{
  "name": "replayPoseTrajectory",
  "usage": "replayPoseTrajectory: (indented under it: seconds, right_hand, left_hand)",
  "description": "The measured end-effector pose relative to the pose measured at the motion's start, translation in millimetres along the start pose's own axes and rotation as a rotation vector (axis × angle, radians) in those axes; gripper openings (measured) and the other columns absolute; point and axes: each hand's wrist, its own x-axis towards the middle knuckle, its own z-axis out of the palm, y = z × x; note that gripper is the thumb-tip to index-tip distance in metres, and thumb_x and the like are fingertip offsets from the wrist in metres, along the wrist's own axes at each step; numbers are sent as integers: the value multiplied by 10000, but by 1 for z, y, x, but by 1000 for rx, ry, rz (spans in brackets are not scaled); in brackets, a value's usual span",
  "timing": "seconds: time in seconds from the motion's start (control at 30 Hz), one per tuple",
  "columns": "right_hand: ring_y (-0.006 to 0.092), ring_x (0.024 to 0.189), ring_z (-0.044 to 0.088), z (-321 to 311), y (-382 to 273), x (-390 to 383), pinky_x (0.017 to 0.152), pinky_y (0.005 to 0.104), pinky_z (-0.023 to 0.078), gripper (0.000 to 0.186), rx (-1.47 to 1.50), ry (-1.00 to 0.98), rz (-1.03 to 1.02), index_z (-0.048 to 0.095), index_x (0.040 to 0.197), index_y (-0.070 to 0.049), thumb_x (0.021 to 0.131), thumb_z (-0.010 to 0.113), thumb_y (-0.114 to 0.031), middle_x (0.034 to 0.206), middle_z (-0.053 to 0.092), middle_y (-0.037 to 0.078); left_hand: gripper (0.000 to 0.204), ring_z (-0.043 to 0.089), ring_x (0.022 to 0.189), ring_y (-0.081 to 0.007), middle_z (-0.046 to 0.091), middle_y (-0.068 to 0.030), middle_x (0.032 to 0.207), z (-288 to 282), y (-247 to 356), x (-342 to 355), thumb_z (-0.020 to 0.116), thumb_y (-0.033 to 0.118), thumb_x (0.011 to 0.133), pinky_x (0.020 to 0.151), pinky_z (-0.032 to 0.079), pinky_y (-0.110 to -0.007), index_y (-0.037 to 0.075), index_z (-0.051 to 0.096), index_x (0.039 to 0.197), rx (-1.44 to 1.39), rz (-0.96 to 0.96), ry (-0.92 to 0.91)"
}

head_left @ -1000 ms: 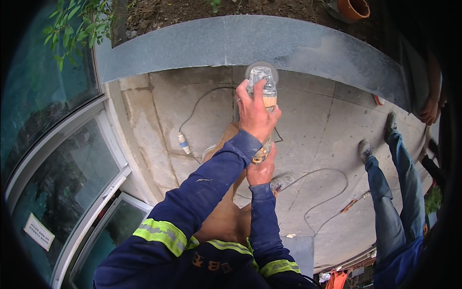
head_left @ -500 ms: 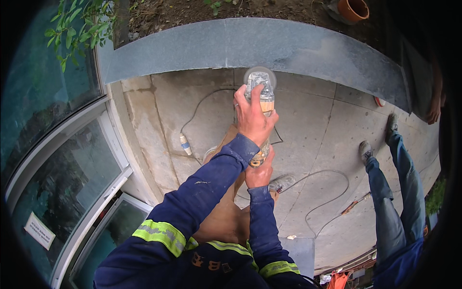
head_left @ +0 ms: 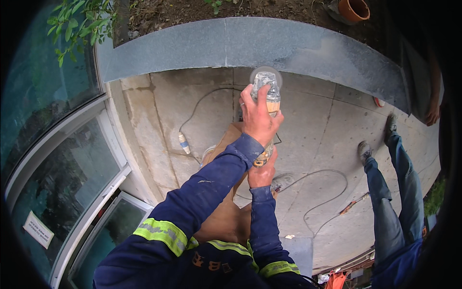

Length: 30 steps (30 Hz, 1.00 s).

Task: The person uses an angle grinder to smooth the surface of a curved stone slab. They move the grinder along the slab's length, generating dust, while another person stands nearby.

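Both my hands are closed round a dusty angle grinder with a pale, worn body. My left hand wraps the front part behind its metal head. The rear end sits in my right hand, whose fingers are partly hidden. At the far end a round grey disc, smeared as if spinning, lies at the lower edge of the grey stone slab. Whether the disc touches the stone I cannot tell. The slab caps a curved planter wall, and a pale smeared patch shows on it to the right of the disc.
A cable with a blue-and-white connector lies on the paving at left; another cable loops at right. A person in jeans stands at right. Glass doors line the left. A clay pot rests in the soil.
The grinder and both my hands have shifted slightly to the right along the slab's edge. My grip on it is the same.
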Motion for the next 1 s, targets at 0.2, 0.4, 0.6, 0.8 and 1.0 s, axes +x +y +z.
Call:
replayPoseTrajectory:
  seconds: [0.2, 0.4, 0.6, 0.8, 1.0]
  right_hand:
    - [459, 956, 644, -1, -1, 2, 798, 467, 515, 805, -10, -10, -4, 316, 1400, -71, 694, 699, -23, 984, 658, 268]
    - [459, 962, 643, 2, 1, -1, 803, 466, 516, 810, -2, -33, 24, 318, 1397, -78, 682, 695, -30, 992, 660, 259]
    - [454, 960, 647, 12, 4, -1, 812, 461, 519, 813, 73, -66, 22, 318, 1402, -99, 678, 680, -27, 991, 667, 249]
    - [443, 944, 656, 15, 5, -2, 800, 459, 523, 815, 60, -77, 26, 316, 1402, -96, 678, 683, -26, 980, 672, 242]
    - [438, 944, 659, -4, 0, 4, 785, 460, 520, 792, 27, 10, 49, 331, 1394, -91, 698, 705, -24, 978, 671, 245]
  left_hand:
    - [717, 375, 1201, -460, 314, -264, 1305, -1, -3, 0, 753, 134, 674, 1016, 349, -511, 105, 438, 1317, 3, 9, 20]
    - [715, 375, 1198, -451, 318, -260, 1299, -4, -7, -3, 752, 138, 671, 1015, 344, -516, 103, 440, 1314, 22, 29, 23]
    - [712, 408, 1178, -433, 324, -238, 1290, -10, -17, -1, 754, 131, 671, 985, 383, -494, 105, 440, 1309, 50, 31, 61]
    - [711, 429, 1169, -428, 325, -228, 1291, -14, -19, 0, 757, 128, 668, 970, 405, -486, 111, 443, 1306, 34, 7, 48]
    - [712, 405, 1184, -453, 325, -253, 1299, 5, 1, 0, 761, 132, 665, 990, 386, -503, 111, 450, 1305, -10, 21, 22]
